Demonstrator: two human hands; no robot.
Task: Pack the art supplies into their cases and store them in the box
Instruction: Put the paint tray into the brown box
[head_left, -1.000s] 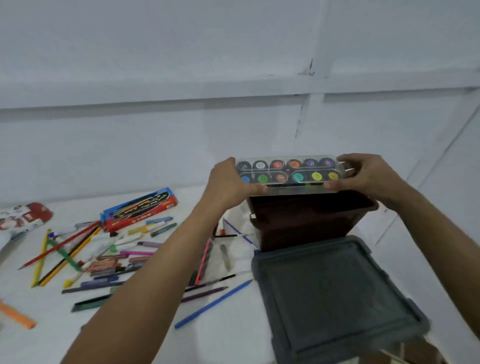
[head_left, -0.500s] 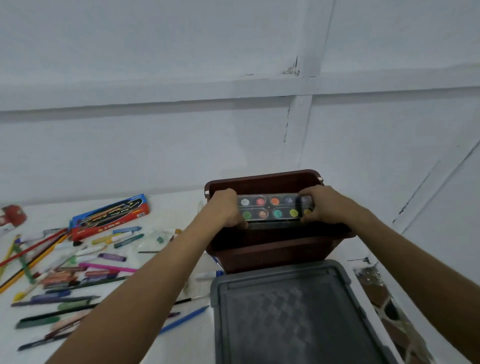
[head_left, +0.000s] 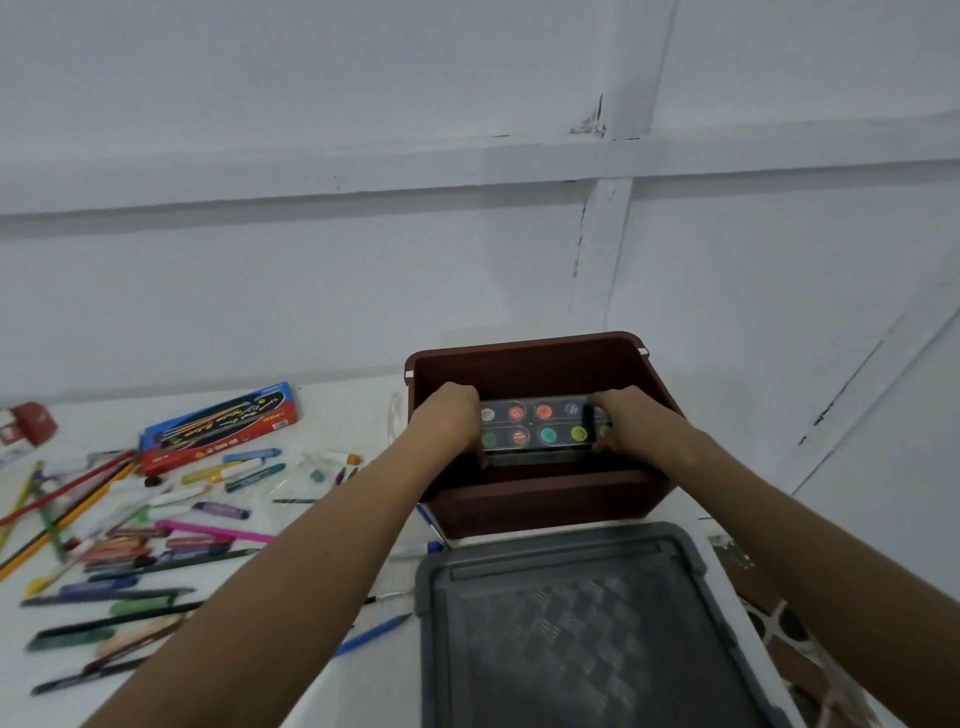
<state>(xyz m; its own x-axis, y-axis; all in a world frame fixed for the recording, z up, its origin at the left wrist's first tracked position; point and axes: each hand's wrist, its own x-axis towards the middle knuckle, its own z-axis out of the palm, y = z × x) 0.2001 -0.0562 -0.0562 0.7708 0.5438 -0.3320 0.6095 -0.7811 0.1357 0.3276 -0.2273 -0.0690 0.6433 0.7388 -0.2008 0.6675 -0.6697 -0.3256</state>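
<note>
Gripping the paint case (head_left: 540, 427) by its two short ends, my left hand (head_left: 451, 420) and right hand (head_left: 629, 422) keep it level inside the brown box (head_left: 524, 348), I think so it lies flat. The grey lid (head_left: 566, 623) waits at the desk's near edge, while loose pencils and markers (head_left: 156, 525) and their carton (head_left: 221, 427) remain toward the left edge, not yet packed.

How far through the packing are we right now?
Early. In hand: both hands, left hand and right hand, hold the clear-lidded watercolour paint set inside the open brown plastic box. Left: the loose pencils and markers and the red-and-blue cardboard case lie on the table; the grey lid is off.
</note>
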